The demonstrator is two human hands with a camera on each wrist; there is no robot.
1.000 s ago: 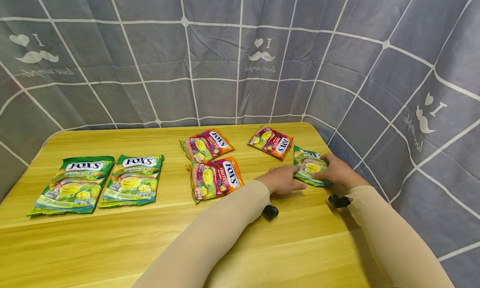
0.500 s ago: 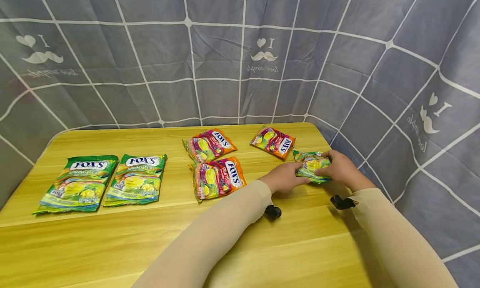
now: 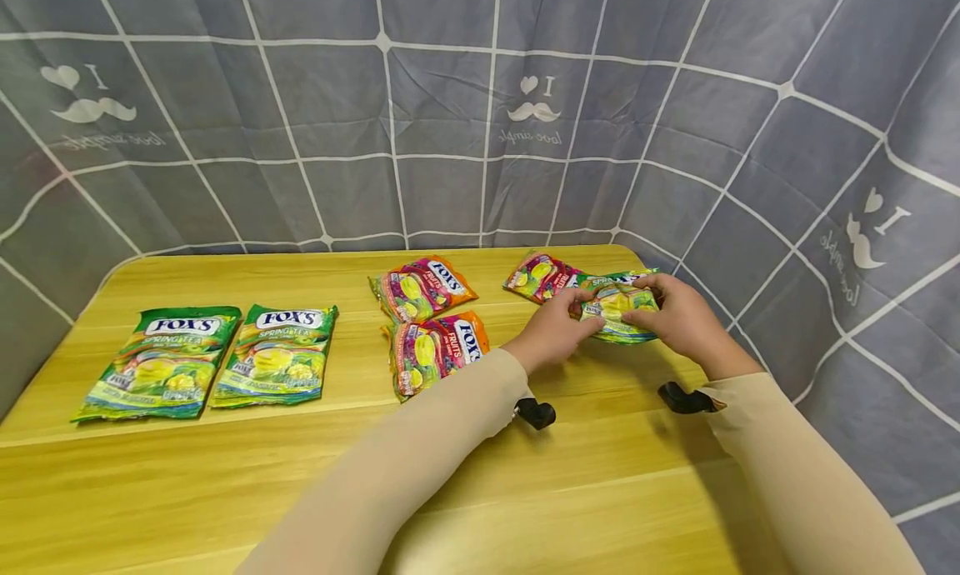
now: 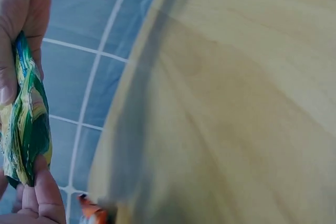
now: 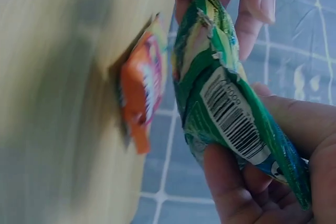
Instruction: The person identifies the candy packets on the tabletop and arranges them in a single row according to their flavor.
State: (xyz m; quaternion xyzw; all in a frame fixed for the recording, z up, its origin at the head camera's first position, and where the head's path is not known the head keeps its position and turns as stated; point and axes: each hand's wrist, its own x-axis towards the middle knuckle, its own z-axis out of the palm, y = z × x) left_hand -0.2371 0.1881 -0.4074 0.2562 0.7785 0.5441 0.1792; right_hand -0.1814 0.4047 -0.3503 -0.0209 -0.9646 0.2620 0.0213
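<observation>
Pinching a green packet (image 3: 612,305), left fingers (image 3: 574,297) at one end, right fingers (image 3: 652,283) at the other

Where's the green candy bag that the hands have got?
In the head view, the green candy bag is on the right, held above the table between the left hand and right hand, partly covering the rightmost Fruits bag.
</observation>
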